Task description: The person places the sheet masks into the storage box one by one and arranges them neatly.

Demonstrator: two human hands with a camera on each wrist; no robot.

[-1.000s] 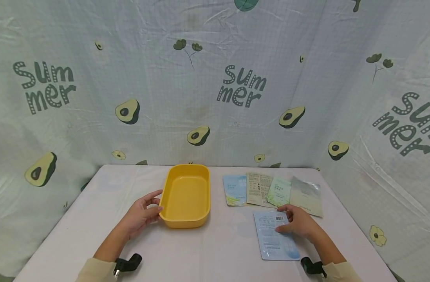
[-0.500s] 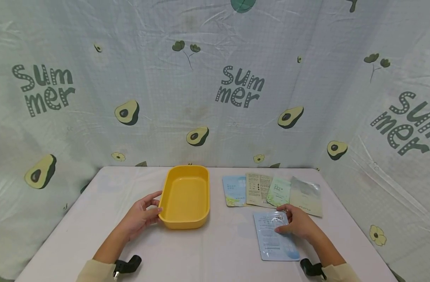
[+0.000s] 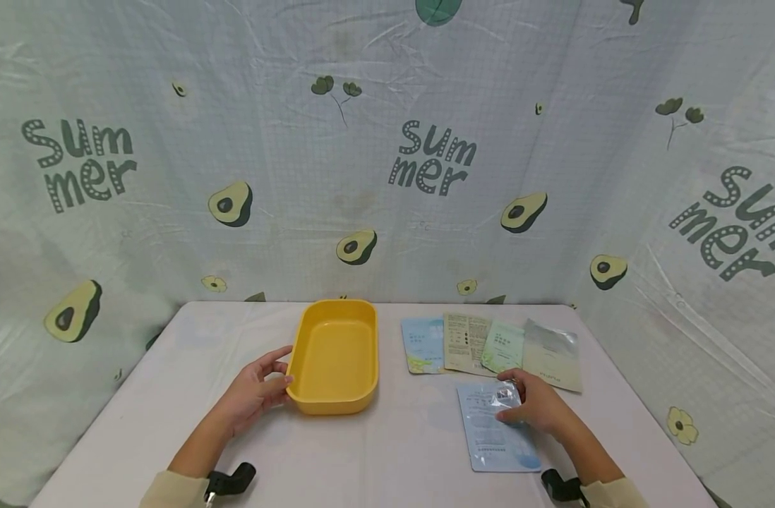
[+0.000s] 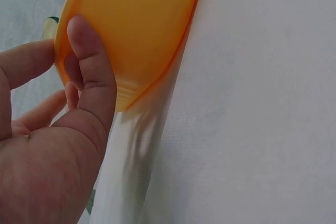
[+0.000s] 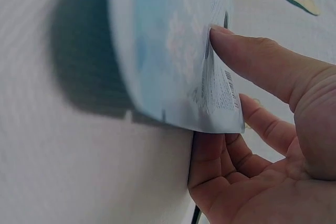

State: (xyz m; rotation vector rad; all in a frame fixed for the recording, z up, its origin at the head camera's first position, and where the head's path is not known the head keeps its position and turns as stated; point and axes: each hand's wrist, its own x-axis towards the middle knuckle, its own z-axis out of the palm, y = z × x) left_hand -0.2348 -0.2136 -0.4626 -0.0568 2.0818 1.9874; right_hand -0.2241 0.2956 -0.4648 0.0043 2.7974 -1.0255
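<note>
On the white table stands a yellow plastic tray, with nothing in it. My left hand holds its near left side; in the left wrist view the thumb lies on one side of the tray wall and the fingers on the other. To the right lies a light blue face mask packet, printed side up. My right hand pinches this packet by its right edge, near the top. In the right wrist view, the thumb presses one face of the packet, with curled fingers at its lower edge, partly hidden.
Behind the right hand several flat packets overlap in a row: a blue one, a beige one, a green one and a cream one. A patterned avocado cloth hangs behind and beside the table.
</note>
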